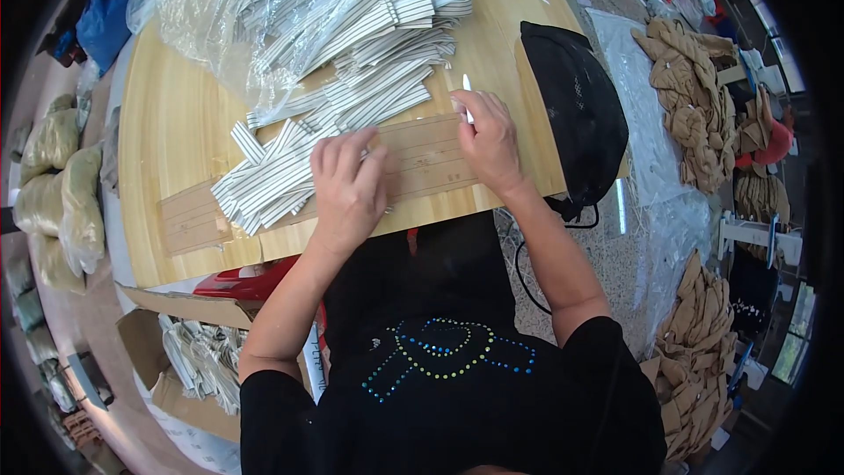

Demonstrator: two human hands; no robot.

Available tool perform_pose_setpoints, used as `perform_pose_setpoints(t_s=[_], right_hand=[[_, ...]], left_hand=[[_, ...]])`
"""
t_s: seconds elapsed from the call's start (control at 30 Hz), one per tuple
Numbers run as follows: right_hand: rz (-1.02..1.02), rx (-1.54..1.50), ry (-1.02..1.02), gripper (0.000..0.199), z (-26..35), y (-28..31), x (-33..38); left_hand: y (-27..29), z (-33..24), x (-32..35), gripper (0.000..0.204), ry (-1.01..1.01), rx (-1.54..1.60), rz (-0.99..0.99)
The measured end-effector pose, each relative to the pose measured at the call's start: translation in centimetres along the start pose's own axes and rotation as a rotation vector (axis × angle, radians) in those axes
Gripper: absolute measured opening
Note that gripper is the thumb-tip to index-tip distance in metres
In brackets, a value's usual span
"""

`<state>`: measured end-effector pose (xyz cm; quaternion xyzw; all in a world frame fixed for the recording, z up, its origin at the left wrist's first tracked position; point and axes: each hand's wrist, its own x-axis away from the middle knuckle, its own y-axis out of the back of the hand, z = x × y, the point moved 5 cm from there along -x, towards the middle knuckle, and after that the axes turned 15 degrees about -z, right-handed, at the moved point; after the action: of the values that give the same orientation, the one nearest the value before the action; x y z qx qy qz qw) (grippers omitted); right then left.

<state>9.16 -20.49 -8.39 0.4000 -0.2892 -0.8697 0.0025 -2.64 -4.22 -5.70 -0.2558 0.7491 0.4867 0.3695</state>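
On the wooden table lies a long brown cardboard template (pixel 426 154) with lines drawn along it. My right hand (pixel 489 142) rests at its right end, fingers closed around a white pen (pixel 467 92) that points up and away. Over the template's middle is my left hand (pixel 349 186), fingers bent and partly smeared by motion; whether it grips anything does not show. Beside it, a stack of white fabric strips with dark stripes (pixel 264 180) covers the template's left part. Farther back spreads a large pile of the same striped strips (pixel 387 62).
Clear plastic sheeting (pixel 215 22) drapes over the pile's far left. A black bag (pixel 576 110) lies at the table's right edge. Below the front left edge stands a cardboard box (pixel 145 334) of striped cloth. Brown garments (pixel 690 97) are heaped on the right.
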Motion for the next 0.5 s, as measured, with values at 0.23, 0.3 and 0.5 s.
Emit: perform_pose_setpoints(t_s=[0.23, 0.3, 0.5], right_hand=[[-0.106, -0.098, -0.249, 0.028, -1.0, -1.1, -1.2], [-0.104, -0.118, -0.305, 0.027, -1.9, -0.9, -0.2], [-0.187, -0.248, -0.549, 0.022, -3.4, 2.1, 1.9]], left_hand=[[-8.9, 2.0, -1.4, 0.017, 0.047, -0.139, 0.149], [-9.7, 2.5, -1.9, 0.009, 0.010, -0.184, 0.228], [-10.3, -0.6, -1.7, 0.006, -0.052, -0.075, 0.222]])
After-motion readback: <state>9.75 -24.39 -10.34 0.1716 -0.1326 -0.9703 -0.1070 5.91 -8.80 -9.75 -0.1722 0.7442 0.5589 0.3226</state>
